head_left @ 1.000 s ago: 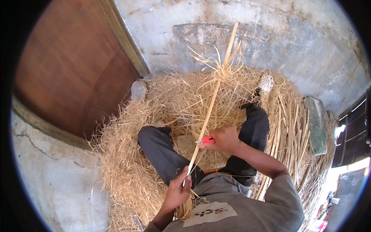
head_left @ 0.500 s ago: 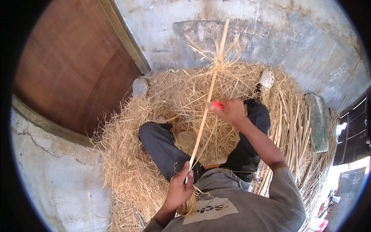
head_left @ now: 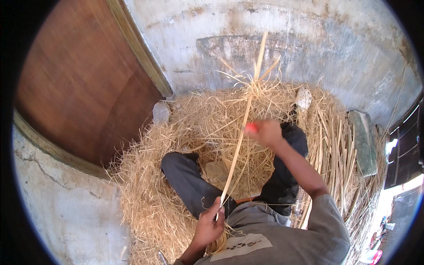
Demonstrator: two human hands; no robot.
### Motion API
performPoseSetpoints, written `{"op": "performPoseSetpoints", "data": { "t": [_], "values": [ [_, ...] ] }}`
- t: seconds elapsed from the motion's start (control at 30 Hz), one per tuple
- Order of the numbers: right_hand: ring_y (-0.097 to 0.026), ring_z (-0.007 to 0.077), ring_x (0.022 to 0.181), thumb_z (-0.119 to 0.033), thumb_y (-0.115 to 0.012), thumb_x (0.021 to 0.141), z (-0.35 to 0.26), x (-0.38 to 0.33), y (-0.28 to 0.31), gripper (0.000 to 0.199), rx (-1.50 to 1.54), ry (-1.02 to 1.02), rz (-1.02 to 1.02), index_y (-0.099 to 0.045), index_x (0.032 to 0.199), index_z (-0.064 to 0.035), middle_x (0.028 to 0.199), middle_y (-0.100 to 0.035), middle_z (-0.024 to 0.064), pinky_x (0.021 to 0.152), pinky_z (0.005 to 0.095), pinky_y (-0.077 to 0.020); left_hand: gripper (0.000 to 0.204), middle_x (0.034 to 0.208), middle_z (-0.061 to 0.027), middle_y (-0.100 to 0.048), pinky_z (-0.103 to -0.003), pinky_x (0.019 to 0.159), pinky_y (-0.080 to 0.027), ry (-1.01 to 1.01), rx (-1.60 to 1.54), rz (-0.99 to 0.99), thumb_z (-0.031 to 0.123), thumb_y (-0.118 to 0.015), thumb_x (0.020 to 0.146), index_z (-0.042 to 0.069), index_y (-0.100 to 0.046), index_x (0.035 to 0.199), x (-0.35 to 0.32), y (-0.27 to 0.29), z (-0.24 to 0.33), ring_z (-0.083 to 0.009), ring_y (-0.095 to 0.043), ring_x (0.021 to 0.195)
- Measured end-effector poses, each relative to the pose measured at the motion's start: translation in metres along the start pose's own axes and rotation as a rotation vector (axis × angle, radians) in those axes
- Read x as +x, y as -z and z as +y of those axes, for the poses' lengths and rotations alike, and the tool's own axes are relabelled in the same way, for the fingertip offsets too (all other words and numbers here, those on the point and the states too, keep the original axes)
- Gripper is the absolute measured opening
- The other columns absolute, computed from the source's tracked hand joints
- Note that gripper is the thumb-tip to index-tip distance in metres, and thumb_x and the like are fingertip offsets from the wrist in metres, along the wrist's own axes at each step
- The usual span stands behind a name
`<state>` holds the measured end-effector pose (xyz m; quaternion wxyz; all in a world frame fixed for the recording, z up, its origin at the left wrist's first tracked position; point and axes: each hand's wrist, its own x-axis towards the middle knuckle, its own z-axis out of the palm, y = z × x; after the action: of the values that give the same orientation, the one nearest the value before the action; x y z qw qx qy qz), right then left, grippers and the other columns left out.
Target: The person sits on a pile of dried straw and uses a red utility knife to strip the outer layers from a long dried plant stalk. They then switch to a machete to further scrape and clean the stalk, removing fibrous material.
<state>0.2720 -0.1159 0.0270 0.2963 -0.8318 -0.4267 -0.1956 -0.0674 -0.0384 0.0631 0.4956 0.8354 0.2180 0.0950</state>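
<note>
- Long pale cane strip: runs from the lap up and away, far end frayed and standing over the straw heap against the wall.
- Left hand: grip pinched shut on the strip's near end, close to the belly.
- Right hand: partway up the strip, fist closed on a red-handled tool that sits right at the strip. Blade not visible; blurred.
- Judgement: looks like a shaving or splitting stroke along the strip. To do it well: hold the left pinch firm so the strip stays taut and straight, keep the tool angle shallow, stroke away from the body, keep the knees out of the tool's line.
- Legs in dark trousers are crossed under the strip.
- Loose straw all round the person; bundle of thicker cut canes to the right.
- Grey concrete wall behind, brown wooden door to the left.
</note>
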Motion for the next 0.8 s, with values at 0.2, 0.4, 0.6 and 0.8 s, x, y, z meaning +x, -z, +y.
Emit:
{"op": "performPoseSetpoints", "data": {
  "t": [0.2, 0.4, 0.6, 0.8],
  "values": [
    [-0.059, 0.0320, 0.052, -0.063, -0.049, 0.085, 0.078, 0.033, 0.000, 0.059, -0.199, -0.301, -0.109, -0.069, 0.073, -0.0085, 0.055, -0.057, 0.0159, 0.052, 0.0416, -0.0456, 0.031, 0.087, -0.0283, -0.061, -0.033, 0.066, -0.050, -0.061, -0.006, -0.043, 0.003, -0.056, 0.089, -0.007, -0.055, 0.118, 0.003, 0.001, 0.007, -0.0359, -0.065, 0.073],
    [-0.052, 0.0269, 0.052, -0.052, -0.047, 0.092, 0.039, -0.019, -0.027, 0.056, 0.321, -0.310, -0.040, -0.059, 0.071, -0.0014, 0.057, -0.051, 0.0146, 0.052, 0.0390, -0.0397, 0.038, 0.085, -0.0252, -0.062, -0.037, 0.065, -0.050, 0.036, 0.082, 0.059, 0.003, -0.056, 0.084, -0.001, -0.055, 0.122, 0.002, 0.002, -0.038, -0.0379, -0.064, 0.075],
    [-0.035, 0.0077, 0.058, -0.034, -0.059, 0.091, -0.025, -0.120, -0.065, 0.037, 1.044, -0.477, -0.186, -0.046, 0.072, -0.0052, 0.063, -0.039, -0.0031, 0.052, 0.0283, -0.0315, 0.036, 0.079, -0.0193, -0.064, -0.036, 0.059, -0.049, -0.136, 0.131, 0.069, 0.010, -0.062, 0.086, 0.000, -0.058, 0.120, 0.015, 0.003, -0.055, -0.0286, -0.064, 0.063],
    [-0.032, 0.0035, 0.044, -0.024, -0.058, 0.094, -0.079, -0.105, -0.075, 0.022, 1.198, -0.705, -0.265, -0.051, 0.084, -0.0050, 0.055, -0.037, -0.0063, 0.042, 0.0216, -0.0268, 0.042, 0.074, -0.0125, -0.064, -0.032, 0.054, -0.049, 0.010, 0.146, 0.113, 0.018, -0.070, 0.082, -0.001, -0.060, 0.118, -0.002, 0.020, -0.051, -0.0215, -0.062, 0.056]
  ]
}}
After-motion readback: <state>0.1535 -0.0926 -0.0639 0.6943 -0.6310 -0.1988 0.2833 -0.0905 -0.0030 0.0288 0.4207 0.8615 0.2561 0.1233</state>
